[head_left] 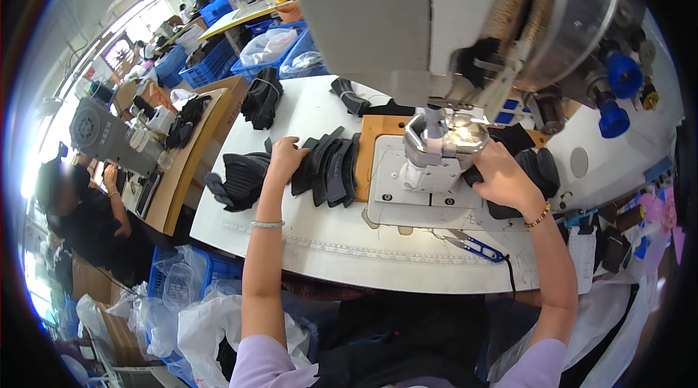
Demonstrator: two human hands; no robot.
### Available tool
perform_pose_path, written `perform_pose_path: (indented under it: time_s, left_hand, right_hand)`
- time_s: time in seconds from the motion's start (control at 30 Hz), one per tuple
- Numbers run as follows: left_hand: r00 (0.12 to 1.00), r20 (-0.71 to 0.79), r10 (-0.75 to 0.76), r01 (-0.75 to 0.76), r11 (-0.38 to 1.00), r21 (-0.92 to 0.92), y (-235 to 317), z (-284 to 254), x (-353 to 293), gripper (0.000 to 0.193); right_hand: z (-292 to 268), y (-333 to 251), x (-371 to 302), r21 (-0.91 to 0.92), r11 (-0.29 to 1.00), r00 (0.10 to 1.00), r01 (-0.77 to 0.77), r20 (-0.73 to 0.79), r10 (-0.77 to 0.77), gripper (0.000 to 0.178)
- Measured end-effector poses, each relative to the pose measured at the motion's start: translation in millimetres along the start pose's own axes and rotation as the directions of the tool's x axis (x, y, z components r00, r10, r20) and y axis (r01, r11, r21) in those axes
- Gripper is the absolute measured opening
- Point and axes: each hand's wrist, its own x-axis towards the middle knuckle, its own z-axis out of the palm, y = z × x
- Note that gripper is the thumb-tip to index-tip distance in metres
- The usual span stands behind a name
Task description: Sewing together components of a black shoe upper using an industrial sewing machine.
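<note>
My left hand point(288, 160) is at the upper end of a fanned row of black curved fabric pieces point(336, 171), fingers bent and tips on the leftmost piece. Left of it lies a stack of similar black pieces point(243, 179). My right hand point(503, 176) is closed on a black fabric piece point(470, 176) just right of the sewing machine's lit needle area point(445, 142). Its fingertips are partly hidden behind the machine head. More black pieces point(539, 170) lie beside and under that hand.
Blue-handled thread snips point(476, 246) lie near the table's front edge, by a printed ruler strip point(378, 251). Bundled black pieces point(262, 99) sit at the back left. The machine head point(363, 17) hangs over the work. A co-worker point(91, 213) sits at another machine.
</note>
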Motion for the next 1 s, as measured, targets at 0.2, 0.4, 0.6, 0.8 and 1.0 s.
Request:
perform_pose_path:
  time_s: [0.2,0.4,0.6,0.8,1.0]
  left_hand:
    - [0.995,0.056,-0.086,0.097,0.967,-0.235,4,-1,0,0.036]
    - [0.945,-0.327,-0.005,-0.029,0.995,-0.099,23,-3,-7,0.023]
    - [0.957,-0.288,0.038,-0.171,0.876,-0.451,85,-50,-53,0.024]
    - [0.613,-0.102,0.783,-0.312,0.122,-0.942,163,-67,-133,0.010]
    - [0.481,0.250,0.840,-0.192,0.379,-0.905,192,-52,-158,0.011]
  right_hand:
    - [-9,9,1,0.446,0.890,0.995,-0.094,0.003,0.104,0.056]
    - [-2,2,-11,0.939,0.301,0.972,-0.164,0.102,0.212,0.061]
    - [-20,-35,-44,0.864,0.503,0.744,-0.030,-0.317,0.588,0.057]
    - [-76,-86,-92,0.730,0.683,0.979,-0.017,-0.128,0.162,0.041]
    - [-53,-81,-67,0.938,0.337,0.993,-0.082,0.049,0.105,0.062]
